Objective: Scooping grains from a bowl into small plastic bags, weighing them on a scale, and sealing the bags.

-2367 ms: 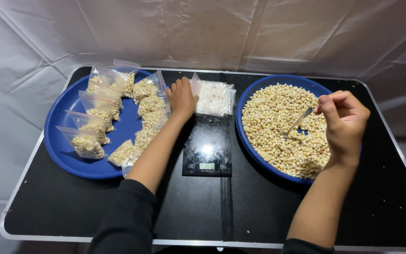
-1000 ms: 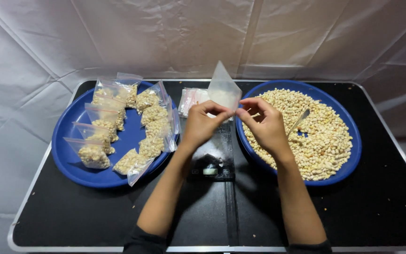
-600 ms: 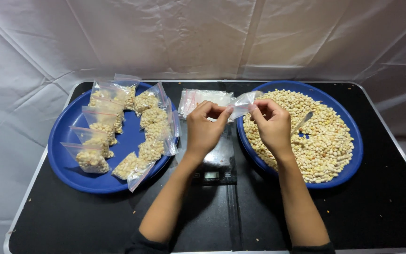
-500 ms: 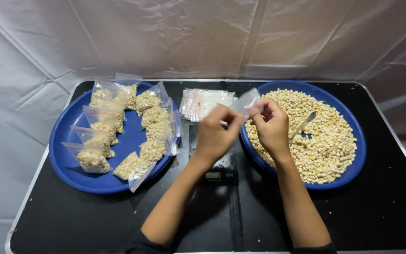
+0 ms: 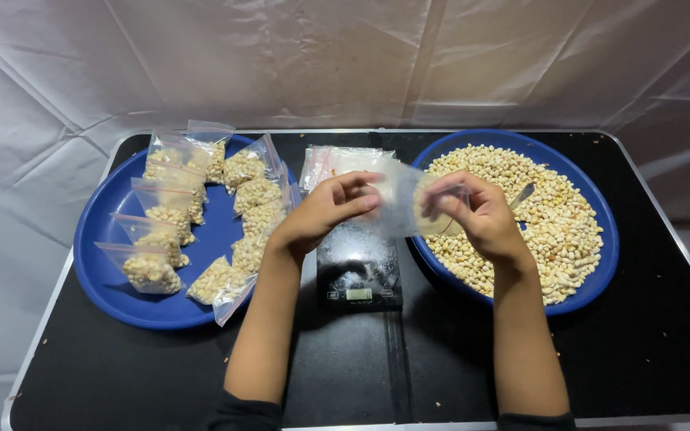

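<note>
My left hand and my right hand both pinch one small clear empty plastic bag, stretched between them above the far end of a black digital scale. The right hand hovers over the left rim of a blue round tray filled with pale kernels. A metal spoon lies in those kernels just right of my right hand. A stack of empty clear bags lies on the table behind the scale.
A second blue round tray at the left holds several small sealed bags of kernels. All stands on a black table with a light edge. White sheeting hangs behind and around it.
My left hand left the bag stack and my right hand let go of the spoon. Both hands took up one empty bag and now hold it spread wider and lower over the scale.
</note>
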